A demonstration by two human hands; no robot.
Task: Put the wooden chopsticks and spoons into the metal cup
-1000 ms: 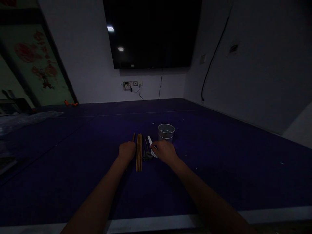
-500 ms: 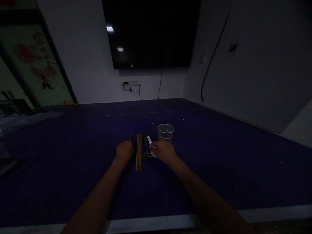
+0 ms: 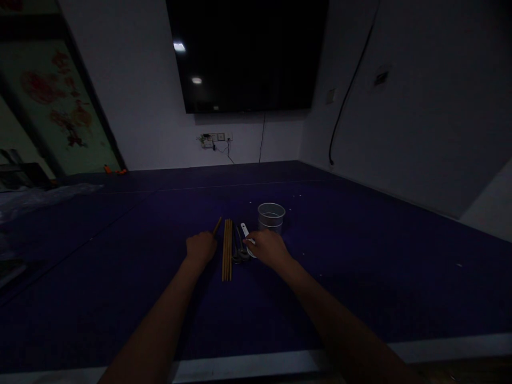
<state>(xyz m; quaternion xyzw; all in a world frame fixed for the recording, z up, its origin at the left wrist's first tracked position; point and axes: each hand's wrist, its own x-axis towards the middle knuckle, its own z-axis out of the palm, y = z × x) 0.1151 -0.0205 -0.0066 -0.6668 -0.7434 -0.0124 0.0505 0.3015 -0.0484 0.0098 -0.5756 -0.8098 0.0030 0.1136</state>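
My left hand (image 3: 201, 248) is closed round a wooden chopstick (image 3: 217, 226), whose tip sticks out past the fist; whether more than one is in it I cannot tell. Just right of that hand, several chopsticks (image 3: 227, 250) lie side by side on the dark blue surface. Metal spoons (image 3: 242, 254) rest beside them, bowls toward me. Fingers of my right hand (image 3: 270, 249) pinch a white spoon (image 3: 245, 229), its handle pointing away and its bowl partly covered. Behind the right hand stands a round metal cup (image 3: 271, 217), upright, its lower part hidden.
A large dark television (image 3: 252, 58) hangs on the wall above sockets and cables (image 3: 216, 140). Crumpled clear plastic (image 3: 48, 194) lies at the left. Small orange items (image 3: 120, 172) sit near the door. White specks dot the blue surface (image 3: 360, 256), which has a pale front edge.
My left hand has shifted slightly left, and the chopstick in it now leans further to the right. The right hand stays on the white spoon.
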